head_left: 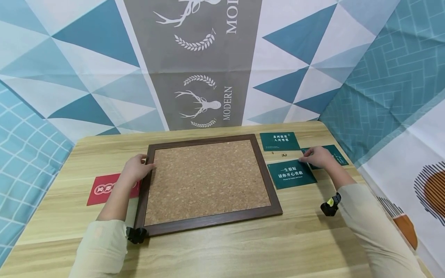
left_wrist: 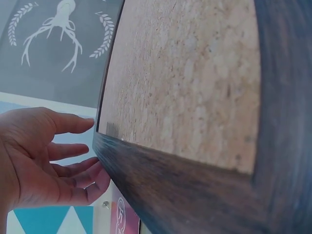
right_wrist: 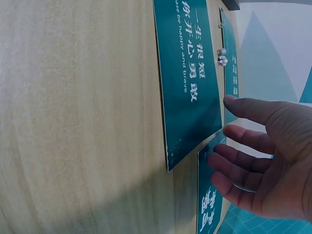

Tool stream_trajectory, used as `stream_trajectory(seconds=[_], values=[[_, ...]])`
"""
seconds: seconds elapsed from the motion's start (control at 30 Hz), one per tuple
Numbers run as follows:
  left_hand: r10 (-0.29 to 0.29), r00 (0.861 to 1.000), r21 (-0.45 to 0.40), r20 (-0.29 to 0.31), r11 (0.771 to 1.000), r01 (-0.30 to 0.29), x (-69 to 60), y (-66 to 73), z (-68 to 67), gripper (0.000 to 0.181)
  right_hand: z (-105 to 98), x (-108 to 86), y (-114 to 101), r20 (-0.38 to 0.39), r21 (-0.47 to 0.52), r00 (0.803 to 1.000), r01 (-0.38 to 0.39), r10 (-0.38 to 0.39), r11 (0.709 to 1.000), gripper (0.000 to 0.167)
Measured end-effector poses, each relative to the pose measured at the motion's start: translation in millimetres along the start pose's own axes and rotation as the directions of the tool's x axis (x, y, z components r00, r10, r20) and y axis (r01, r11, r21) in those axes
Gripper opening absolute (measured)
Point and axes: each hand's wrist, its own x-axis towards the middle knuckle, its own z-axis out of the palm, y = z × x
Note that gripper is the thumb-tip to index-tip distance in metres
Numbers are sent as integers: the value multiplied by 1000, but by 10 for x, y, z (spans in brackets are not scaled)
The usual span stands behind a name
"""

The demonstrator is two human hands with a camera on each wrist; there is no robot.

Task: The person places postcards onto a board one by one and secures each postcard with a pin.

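A cork board (head_left: pixel 206 179) with a dark brown wooden frame lies in the middle of the table. At its left side is my left hand (head_left: pixel 135 169), thumb over the frame bar in the head view. The left wrist view has its fingers (left_wrist: pixel 73 176) loosely bent beside the frame's outer edge; contact is unclear. My right hand (head_left: pixel 319 157) is over the green cards to the right, fingers loosely curved and holding nothing. Its fingertips are near the corner of the front green card (head_left: pixel 292 174). Another green card (head_left: pixel 336 154) lies partly under this hand.
A third green card (head_left: pixel 278 142) lies behind, with small gold push pins (head_left: pixel 284 155) in front of it. Left of the board lies a red card (head_left: pixel 102 189), partly covered by the left forearm. Patterned cloth (head_left: pixel 201 58) hangs behind the wooden table (head_left: pixel 222 251).
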Motion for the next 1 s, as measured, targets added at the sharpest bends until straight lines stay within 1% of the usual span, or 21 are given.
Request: stream_trajectory(seconds=[0.13, 0.33, 0.43, 0.63, 0.7, 0.8, 0.9, 1.0], values=[[6, 1000, 0, 11, 1000, -6, -16, -2, -6, 63, 11, 5, 23, 1, 0, 1000, -2, 2, 1000, 44], [-7, 1000, -34, 29, 999, 8, 5, -24, 5, 62, 43, -2, 26, -11, 3, 1000, -19, 19, 1000, 39], [-2, 1000, -29, 30, 1000, 3, 12, -36, 6, 63, 59, 1, 27, -13, 13, 1000, -24, 24, 1000, 37], [-1, 999, -24, 35, 1000, 2, 26, -47, 15, 65, 45, -8, 35, -9, 37, 1000, 4, -4, 999, 35], [-5, 999, -22, 38, 1000, 6, 31, -50, 19, 66, 31, -16, 37, 10, 78, 1000, 9, -9, 997, 34], [-8, 999, -19, 43, 1000, 9, 33, -55, 19, 67, 7, -24, 49, 54, 176, 998, 8, -18, 984, 36], [-6, 999, -10, 42, 1000, 7, 33, -59, 18, 67, -7, -26, 63, 91, 284, 996, -3, -23, 959, 38], [-8, 999, -2, 40, 1000, 8, 33, -60, 23, 66, -2, -25, 73, 107, 384, 993, -5, -39, 923, 40]])
